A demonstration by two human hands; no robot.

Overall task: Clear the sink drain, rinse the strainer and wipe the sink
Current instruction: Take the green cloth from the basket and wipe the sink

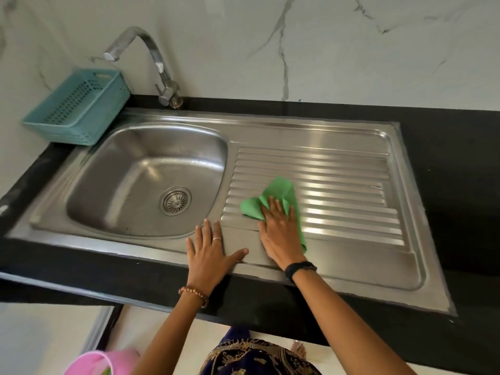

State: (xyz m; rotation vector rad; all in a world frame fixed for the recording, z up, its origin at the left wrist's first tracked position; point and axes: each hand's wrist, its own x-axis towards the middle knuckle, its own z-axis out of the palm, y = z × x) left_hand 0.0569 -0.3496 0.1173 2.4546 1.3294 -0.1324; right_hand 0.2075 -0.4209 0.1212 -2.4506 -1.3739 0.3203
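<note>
The stainless steel sink (270,269) sits in the black counter (460,185), with the strainer (176,200) seated in the drain of the basin. Your right hand (280,234) presses a green cloth (278,196) flat on the ribbed drainboard (338,190), fingers straight, so the grip is open and only pushes the cloth for wiping. Your left hand (209,250) lies flat and empty on the front rim, probably to steady you. Behind stand the faucet (157,58) and a teal basket (78,106)
</note>
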